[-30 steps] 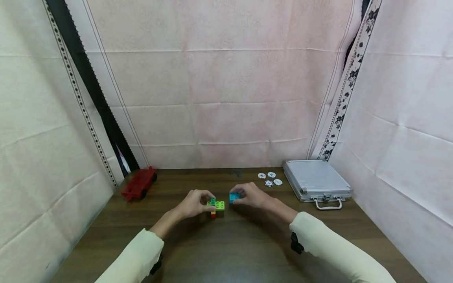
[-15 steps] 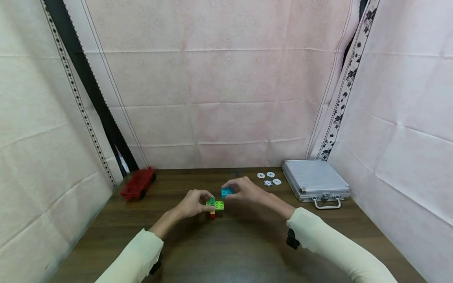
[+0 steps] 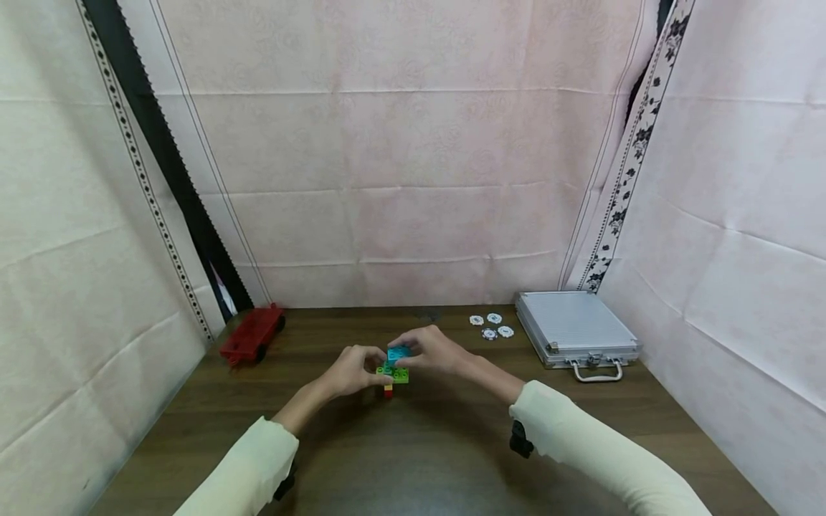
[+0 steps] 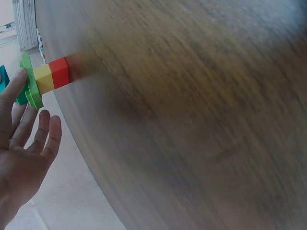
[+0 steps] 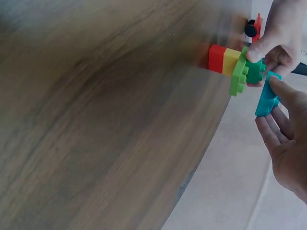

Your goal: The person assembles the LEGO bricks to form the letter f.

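A small stack of toy building bricks stands on the table: a red brick (image 5: 217, 58) at the bottom, a yellow brick (image 5: 230, 62) on it, a wide light green brick (image 5: 238, 76) above, and a dark green brick (image 5: 255, 72) on top. My left hand (image 3: 350, 372) pinches the stack near the light green brick between thumb and fingers. Between the thumb and fingers of my right hand (image 3: 434, 350) is a blue brick (image 5: 268, 95), held just above the dark green brick. In the right wrist view a small gap shows between these two.
On the left of the table (image 3: 413, 459) is a red toy wagon (image 3: 254, 335) with black wheels. Several white poker chips (image 3: 490, 334) lie at the back right, beside a silver aluminium case (image 3: 576, 326). Pale cloth (image 3: 413, 201) hangs behind the table.
My right hand has lifted the blue brick and carried it left, from beside the stack to over the dark green brick. The left hand has stayed on the stack.
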